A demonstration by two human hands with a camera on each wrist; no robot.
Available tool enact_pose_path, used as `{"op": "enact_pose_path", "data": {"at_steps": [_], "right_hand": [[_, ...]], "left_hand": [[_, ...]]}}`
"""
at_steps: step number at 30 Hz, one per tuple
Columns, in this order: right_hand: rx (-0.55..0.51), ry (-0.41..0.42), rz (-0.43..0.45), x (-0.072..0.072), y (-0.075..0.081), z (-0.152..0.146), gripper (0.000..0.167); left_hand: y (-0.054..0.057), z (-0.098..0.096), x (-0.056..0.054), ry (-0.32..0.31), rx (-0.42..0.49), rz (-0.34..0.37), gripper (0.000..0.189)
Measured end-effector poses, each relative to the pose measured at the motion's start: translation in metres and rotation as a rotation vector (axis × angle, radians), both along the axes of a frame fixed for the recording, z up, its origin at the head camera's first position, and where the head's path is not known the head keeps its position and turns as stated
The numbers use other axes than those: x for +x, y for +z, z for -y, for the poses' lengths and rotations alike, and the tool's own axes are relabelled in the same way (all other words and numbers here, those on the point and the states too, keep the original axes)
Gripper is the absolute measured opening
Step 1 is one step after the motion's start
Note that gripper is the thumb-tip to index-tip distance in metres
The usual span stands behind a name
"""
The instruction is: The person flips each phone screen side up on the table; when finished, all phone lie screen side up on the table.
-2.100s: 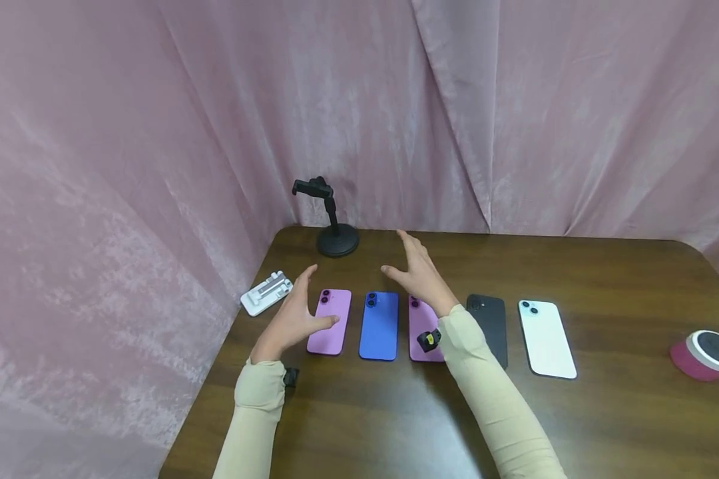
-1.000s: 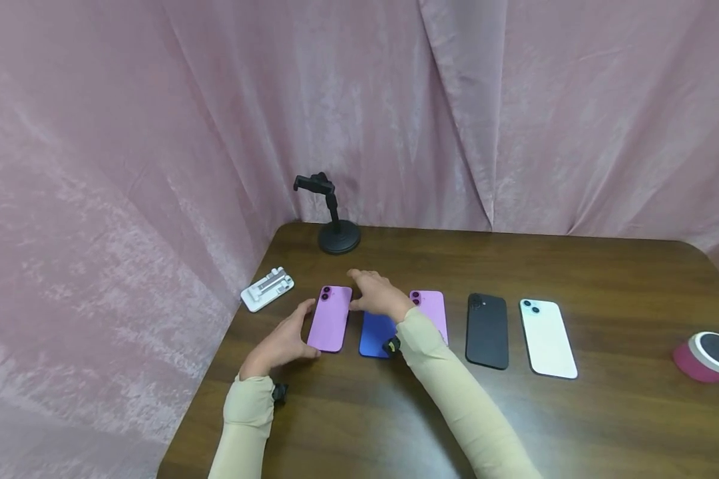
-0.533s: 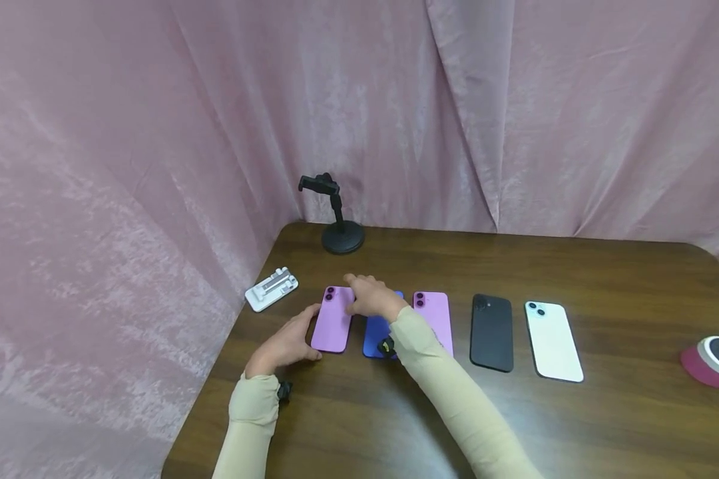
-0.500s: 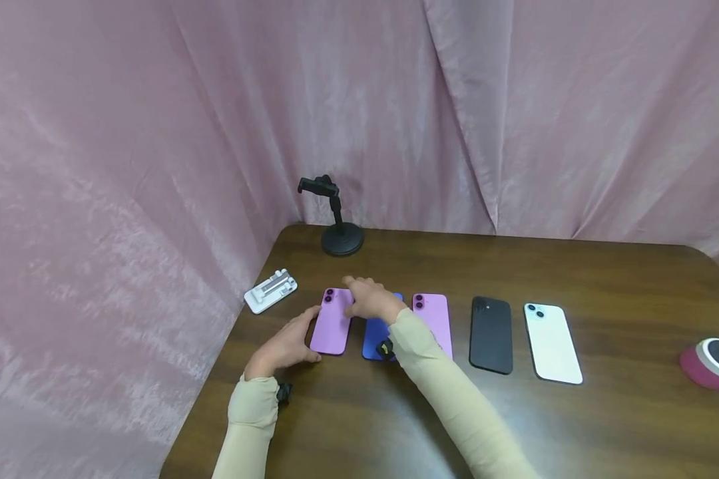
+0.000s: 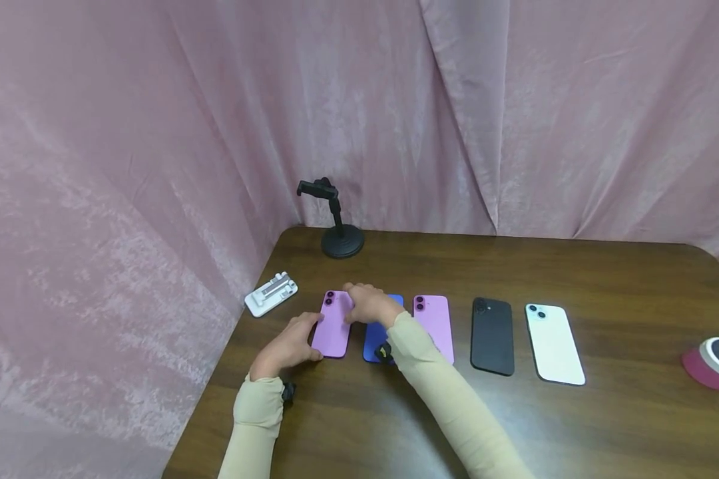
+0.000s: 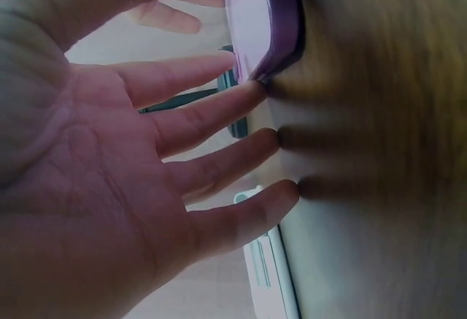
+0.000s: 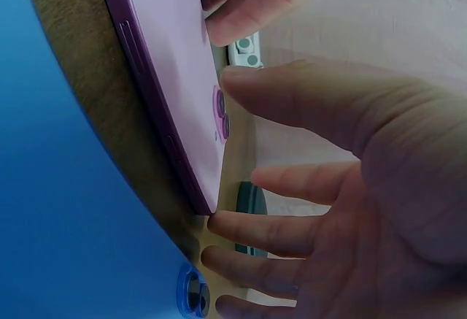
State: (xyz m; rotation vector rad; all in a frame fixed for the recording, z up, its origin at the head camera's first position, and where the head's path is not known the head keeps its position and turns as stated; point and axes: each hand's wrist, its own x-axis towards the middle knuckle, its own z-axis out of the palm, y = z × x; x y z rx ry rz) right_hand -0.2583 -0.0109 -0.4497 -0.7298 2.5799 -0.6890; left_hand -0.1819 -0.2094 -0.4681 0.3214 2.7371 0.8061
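Observation:
A purple smartphone (image 5: 332, 332) lies camera side up at the left end of a row of phones. My left hand (image 5: 287, 346) is along its left edge; the fingers (image 6: 211, 118) are spread and fairly straight, with some tips on the table and the foremost at the phone's corner. From the right, my right hand (image 5: 371, 305) reaches over a blue smartphone (image 7: 80, 180) to the purple one's upper right. Its fingers (image 7: 277, 233) are extended near the camera-end corner, and its thumb (image 7: 299, 100) is over the back. Contact of that thumb cannot be told.
Rightward lie a second purple phone (image 5: 433, 326), a black phone (image 5: 492, 336) and a white phone (image 5: 554, 344). A white folding stand (image 5: 271, 295) is at left, a black phone stand (image 5: 342, 241) behind. A pink and white round object (image 5: 713, 364) sits at far right. Curtains back the table.
Both hands have come down and in to the leftmost purple phone, the right one moving left from above the second purple phone. Over the last half second they have hardly moved.

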Motion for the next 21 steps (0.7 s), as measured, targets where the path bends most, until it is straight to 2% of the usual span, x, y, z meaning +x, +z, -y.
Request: {"op": "enact_pose_path", "data": {"at_steps": [10,15,21], "right_hand": [[0.032,0.015,-0.014,-0.006,-0.005,0.003,0.068],[0.042,0.006,-0.012,-0.009,-0.008,0.005,0.07],[0.056,0.006,-0.008,-0.01,-0.01,0.006,0.079]], "left_hand": [[-0.009,0.002,0.0,-0.013,-0.017,-0.026,0.077],[-0.008,0.002,0.0,-0.037,-0.048,-0.067,0.08],[-0.006,-0.002,0.001,-0.022,-0.036,-0.068,0.079]]}}
